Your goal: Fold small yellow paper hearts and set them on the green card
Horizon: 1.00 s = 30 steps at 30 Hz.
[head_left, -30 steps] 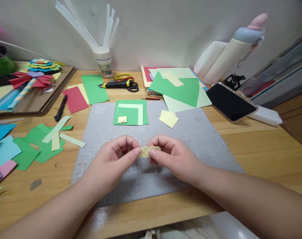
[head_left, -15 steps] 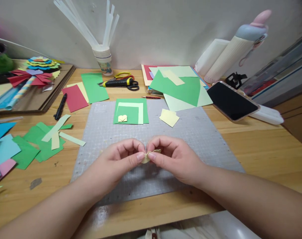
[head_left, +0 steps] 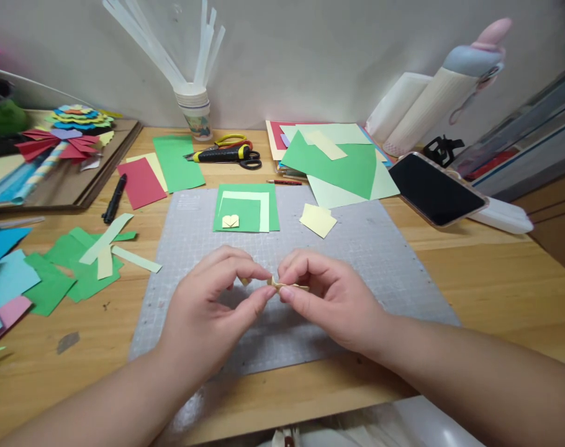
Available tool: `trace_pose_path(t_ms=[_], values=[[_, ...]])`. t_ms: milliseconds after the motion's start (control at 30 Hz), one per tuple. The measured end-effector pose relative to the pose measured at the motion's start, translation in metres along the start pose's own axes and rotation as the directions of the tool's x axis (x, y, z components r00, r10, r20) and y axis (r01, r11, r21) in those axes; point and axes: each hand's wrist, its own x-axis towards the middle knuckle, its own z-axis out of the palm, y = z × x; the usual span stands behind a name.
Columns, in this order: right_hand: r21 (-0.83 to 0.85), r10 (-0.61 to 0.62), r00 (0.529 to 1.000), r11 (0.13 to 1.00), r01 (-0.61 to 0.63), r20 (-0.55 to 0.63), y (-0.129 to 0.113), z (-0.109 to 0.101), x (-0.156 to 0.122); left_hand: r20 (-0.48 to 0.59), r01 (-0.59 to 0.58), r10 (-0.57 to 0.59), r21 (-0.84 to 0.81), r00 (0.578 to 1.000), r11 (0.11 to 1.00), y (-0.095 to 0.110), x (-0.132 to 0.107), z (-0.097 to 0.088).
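Note:
Both hands meet over the middle of a grey cutting mat. My left hand and my right hand each pinch one end of a small folded pale-yellow paper piece, held just above the mat. The fingers of both hands are curled closed around it, so most of the paper is hidden. Farther back on the mat lies a green paper square with a light-green frame and a small yellow folded shape on it. A loose yellow paper scrap lies to its right.
Scissors and a utility knife lie at the back beside a cup of plastic strips. Green and coloured sheets are stacked back right, by a phone. Paper offcuts and a black pen are left. Paper flowers rest on a board.
The hands closed together, squeezing the yellow paper shorter, then shifted slightly; the paper now lies flatter between the fingertips. The camera view crept a little.

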Motion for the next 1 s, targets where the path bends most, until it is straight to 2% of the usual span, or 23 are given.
trace_pose_path(t_ms=[267, 567, 633, 700, 767, 800, 867, 933, 967, 1000], values=[[-0.076, -0.054, 0.999, 0.996, 0.054, 0.004, -0.001, 0.0, 0.0, 0.01, -0.057, 0.057, 0.007, 0.998, 0.998, 0.0, -0.004, 0.0], [-0.055, -0.057, 0.998, 0.997, 0.058, 0.018, -0.003, 0.0, -0.002, -0.008, -0.089, 0.089, 0.011, 0.996, 0.996, 0.0, -0.008, -0.001], [-0.029, -0.068, 0.998, 0.997, 0.068, -0.007, -0.001, -0.001, -0.003, -0.036, -0.091, 0.092, 0.029, 0.995, 0.995, 0.0, -0.008, -0.001], [0.018, -0.051, 0.995, 0.998, 0.053, -0.09, 0.003, -0.003, -0.003, -0.081, -0.091, 0.096, 0.064, 0.992, 0.994, 0.0, -0.009, -0.001], [0.127, 0.059, 0.987, 0.991, -0.04, -0.149, 0.005, -0.005, -0.001, -0.131, -0.109, 0.126, 0.128, 0.983, 0.986, 0.0, -0.01, -0.002], [0.215, 0.15, 0.982, 0.969, -0.123, -0.116, 0.006, -0.006, 0.0, -0.157, -0.149, 0.174, 0.156, 0.972, 0.976, 0.0, -0.01, -0.003], [0.39, 0.337, 0.937, 0.854, -0.344, 0.088, 0.006, -0.007, 0.004, -0.168, -0.292, 0.325, 0.193, 0.931, 0.937, -0.002, -0.01, -0.005], [0.48, 0.434, 0.846, 0.697, -0.533, 0.311, 0.003, -0.008, 0.007, -0.119, -0.435, 0.463, 0.203, 0.878, 0.877, -0.004, -0.009, -0.007], [0.492, 0.451, 0.813, 0.648, -0.582, 0.367, 0.002, -0.008, 0.008, -0.08, -0.475, 0.499, 0.205, 0.863, 0.856, -0.004, -0.009, -0.008], [0.496, 0.459, 0.802, 0.63, -0.597, 0.383, 0.001, -0.008, 0.008, -0.043, -0.49, 0.508, 0.206, 0.86, 0.847, -0.005, -0.008, -0.008]])
